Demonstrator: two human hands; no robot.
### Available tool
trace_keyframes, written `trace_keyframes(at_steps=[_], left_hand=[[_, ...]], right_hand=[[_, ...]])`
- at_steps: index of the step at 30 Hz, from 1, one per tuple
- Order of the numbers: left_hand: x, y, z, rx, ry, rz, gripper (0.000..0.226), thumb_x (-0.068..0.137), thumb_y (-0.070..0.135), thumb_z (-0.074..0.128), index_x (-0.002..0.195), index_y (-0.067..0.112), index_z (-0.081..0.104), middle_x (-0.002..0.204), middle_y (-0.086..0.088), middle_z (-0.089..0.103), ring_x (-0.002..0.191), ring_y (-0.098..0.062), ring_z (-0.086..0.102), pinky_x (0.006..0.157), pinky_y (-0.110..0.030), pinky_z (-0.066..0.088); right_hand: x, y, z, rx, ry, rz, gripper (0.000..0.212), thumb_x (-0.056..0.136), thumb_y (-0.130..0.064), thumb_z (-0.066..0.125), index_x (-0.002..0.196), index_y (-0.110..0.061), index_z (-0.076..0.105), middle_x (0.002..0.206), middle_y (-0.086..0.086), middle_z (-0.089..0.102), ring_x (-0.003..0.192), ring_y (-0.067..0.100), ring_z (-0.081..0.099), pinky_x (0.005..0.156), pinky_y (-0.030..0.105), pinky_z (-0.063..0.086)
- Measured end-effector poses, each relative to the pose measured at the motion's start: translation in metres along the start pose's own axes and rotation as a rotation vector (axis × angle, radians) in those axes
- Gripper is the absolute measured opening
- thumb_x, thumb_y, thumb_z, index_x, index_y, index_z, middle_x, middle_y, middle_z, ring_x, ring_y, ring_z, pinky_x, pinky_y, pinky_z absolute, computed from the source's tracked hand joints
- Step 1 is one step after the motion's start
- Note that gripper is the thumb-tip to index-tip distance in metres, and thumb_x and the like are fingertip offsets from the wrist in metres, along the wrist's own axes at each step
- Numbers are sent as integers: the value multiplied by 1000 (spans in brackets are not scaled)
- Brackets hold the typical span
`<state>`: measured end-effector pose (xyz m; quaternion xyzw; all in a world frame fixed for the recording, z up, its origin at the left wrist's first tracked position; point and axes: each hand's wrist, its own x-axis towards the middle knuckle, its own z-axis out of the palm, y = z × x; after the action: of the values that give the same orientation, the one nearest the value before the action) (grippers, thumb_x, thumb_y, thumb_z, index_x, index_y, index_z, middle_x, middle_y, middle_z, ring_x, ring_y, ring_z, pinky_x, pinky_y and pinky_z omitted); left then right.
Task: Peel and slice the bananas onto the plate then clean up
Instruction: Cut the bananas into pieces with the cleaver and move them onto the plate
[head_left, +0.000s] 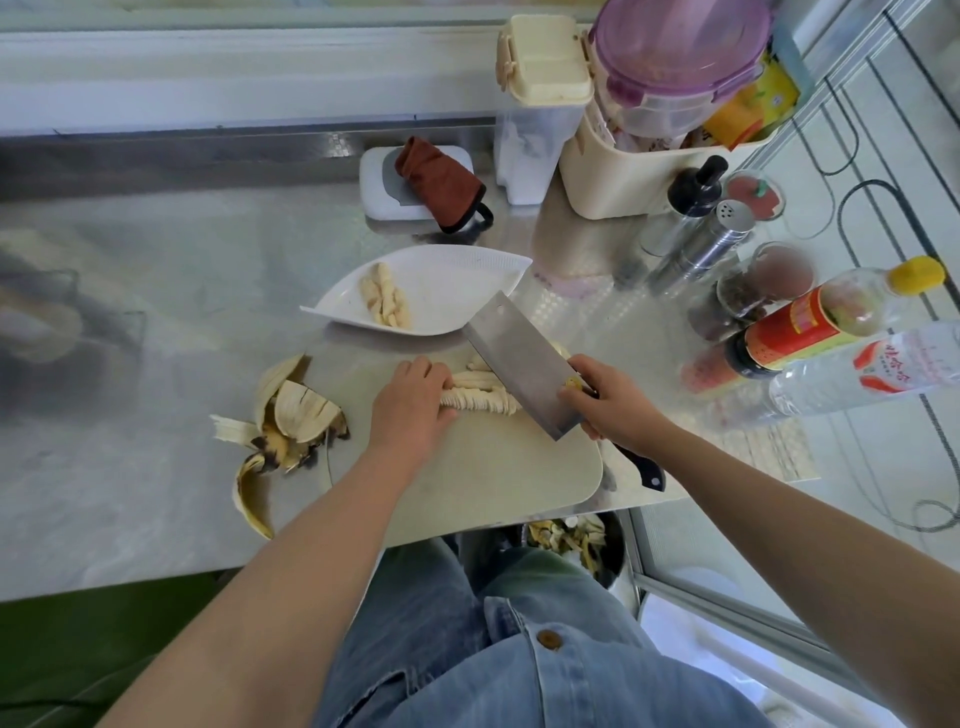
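Wrapped tight round the black handle, my right hand (608, 400) held the broad steel cleaver (519, 364) tilted over the work, while my left hand (415, 400) curled its fingers over the pale peeled banana (480, 401) to steady it. It lay on the smooth beige cutting board (493, 483), close beside the ribbed white leaf-shaped plate (452, 275) so cuts travelled little. Limp spotted peels (296, 410) sat aside, and soft cut slices (385, 296) were already plated.

Cleaver handle (642, 466) mostly hidden inside the right hand (610, 397)
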<state>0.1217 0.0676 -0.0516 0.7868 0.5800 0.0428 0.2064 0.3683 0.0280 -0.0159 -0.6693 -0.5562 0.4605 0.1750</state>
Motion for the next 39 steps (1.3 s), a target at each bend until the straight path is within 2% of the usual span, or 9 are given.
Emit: trace_keyframes(at_steps=[7, 12, 16, 22, 24, 29, 36, 39], left_hand=[[-6, -2, 4, 31, 40, 40, 29, 80, 33, 72, 105, 22, 61, 101, 0, 54, 94, -20, 49, 65, -31, 39], [-8, -6, 8, 31, 71, 89, 26, 77, 31, 77, 97, 20, 65, 94, -2, 55, 86, -22, 51, 61, -33, 41], [-6, -3, 8, 22, 47, 52, 32, 76, 36, 75, 101, 21, 64, 100, -2, 54, 92, -23, 50, 70, -35, 43], [-9, 2, 14, 59, 54, 6, 41, 75, 54, 69, 97, 21, 61, 98, -3, 51, 94, -23, 47, 70, -34, 40], [-9, 8, 16, 92, 67, -23, 42, 77, 57, 67, 97, 21, 59, 98, -3, 50, 95, -24, 47, 71, -35, 40], [-11, 15, 16, 170, 74, -60, 32, 87, 47, 60, 106, 22, 56, 104, -4, 50, 97, -23, 45, 73, -34, 38], [-14, 8, 16, 182, 65, -16, 26, 85, 35, 63, 107, 22, 58, 102, -5, 50, 92, -24, 46, 69, -35, 40], [-14, 6, 14, 199, 50, 23, 24, 87, 35, 64, 105, 20, 59, 100, -6, 52, 91, -25, 48, 66, -35, 39]], right_hand=[[1, -1, 3, 16, -10, 1, 14, 96, -18, 48, 107, -19, 56, 67, 4, 54, 42, 14, 47, 45, 20, 37], [2, -1, 5, 23, -14, -4, 14, 96, -17, 49, 108, -18, 56, 66, 0, 52, 43, 16, 46, 47, 24, 38], [2, -2, 0, -15, -47, -41, 5, 95, -16, 50, 95, -19, 55, 60, 1, 47, 43, 16, 45, 46, 22, 38], [2, 4, -9, -94, -30, -59, 8, 93, -16, 52, 86, -16, 52, 60, 5, 47, 46, 17, 44, 46, 27, 38], [-1, 5, -6, -102, -30, -62, 9, 94, -16, 52, 84, -18, 52, 59, 2, 46, 45, 15, 44, 45, 24, 37], [-6, 4, -3, -95, -29, -79, 14, 95, -18, 51, 86, -28, 51, 57, -6, 47, 45, 13, 45, 45, 19, 36], [-9, 6, -3, -91, -57, -80, 7, 94, -17, 51, 92, -11, 53, 59, 2, 47, 43, 13, 46, 45, 20, 37], [-10, 5, -2, -105, -48, -77, 6, 95, -19, 51, 90, -21, 53, 59, -2, 49, 44, 12, 47, 46, 19, 38]])
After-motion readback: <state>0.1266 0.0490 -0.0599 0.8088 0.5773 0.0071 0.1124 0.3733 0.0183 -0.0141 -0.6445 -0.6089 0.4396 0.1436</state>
